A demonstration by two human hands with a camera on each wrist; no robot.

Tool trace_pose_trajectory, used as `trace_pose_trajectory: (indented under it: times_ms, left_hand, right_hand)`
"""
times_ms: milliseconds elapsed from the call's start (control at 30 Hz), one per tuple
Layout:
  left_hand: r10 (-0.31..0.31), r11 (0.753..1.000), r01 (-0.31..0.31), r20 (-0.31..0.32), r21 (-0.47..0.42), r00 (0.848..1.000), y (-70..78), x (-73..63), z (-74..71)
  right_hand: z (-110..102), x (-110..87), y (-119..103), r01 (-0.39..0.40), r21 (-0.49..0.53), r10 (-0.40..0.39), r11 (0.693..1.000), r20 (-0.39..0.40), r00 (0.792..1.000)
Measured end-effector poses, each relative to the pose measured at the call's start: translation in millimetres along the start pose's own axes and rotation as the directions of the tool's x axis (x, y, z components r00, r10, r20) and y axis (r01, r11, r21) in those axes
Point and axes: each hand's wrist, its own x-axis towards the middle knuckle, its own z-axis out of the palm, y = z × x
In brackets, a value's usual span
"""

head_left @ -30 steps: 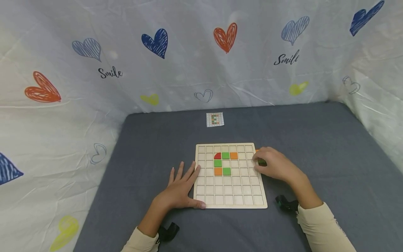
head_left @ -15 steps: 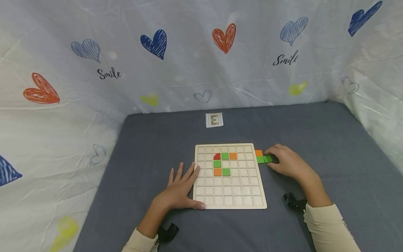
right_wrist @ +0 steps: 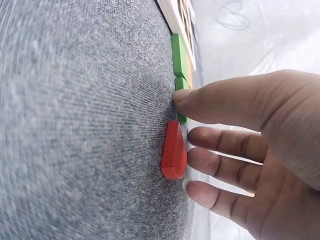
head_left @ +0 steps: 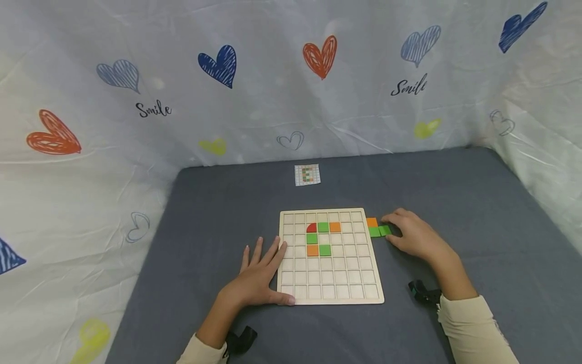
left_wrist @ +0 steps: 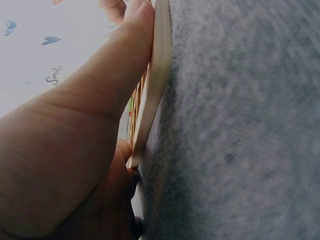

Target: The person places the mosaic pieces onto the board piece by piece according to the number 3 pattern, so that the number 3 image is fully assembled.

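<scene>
A pale wooden grid board (head_left: pixel 345 278) lies on the grey cloth, with several coloured tiles in its upper squares. My left hand (head_left: pixel 254 280) rests on its left edge, fingers spread, thumb over the near corner. Right of the board, my right hand (head_left: pixel 416 235) holds the outer green tile (head_left: pixel 384 230) at its end, thumb on the near side. This tile touches another green tile (head_left: pixel 374 232); an orange tile (head_left: pixel 372 222) lies beyond. In the right wrist view, a red rounded piece (right_wrist: pixel 172 155) lies on the cloth by the other fingers; the index fingertip is hidden.
A small printed card (head_left: pixel 307 175) with a coloured grid pattern lies beyond the board, near the back edge. A white curtain (head_left: pixel 254 106) printed with hearts hangs behind and at both sides of the grey-covered table (head_left: pixel 218 212).
My right hand has moved right from the board's edge to the outer green tile, uncovering the orange and green tiles, then stays there. My left hand keeps its place on the board.
</scene>
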Motion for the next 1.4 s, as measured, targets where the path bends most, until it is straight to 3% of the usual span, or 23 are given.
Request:
trace_pose_trajectory:
  times_ms: [567, 1400]
  left_hand:
    - [0.007, 1.000, -0.007, -0.025, -0.011, 1.000, -1.5, -0.9, 2.5]
    - [-0.021, 1.000, 0.020, 0.009, 0.020, 1.000, 3.7, -1.1, -2.2]
  right_hand:
    - [0.9, -0.1, -0.2, 0.020, -0.018, -0.020, 1.000, -0.019, 1.000]
    - [-1.7, -1.7, -2.3, 0.034, -0.038, -0.035, 0.999, -0.044, 0.998]
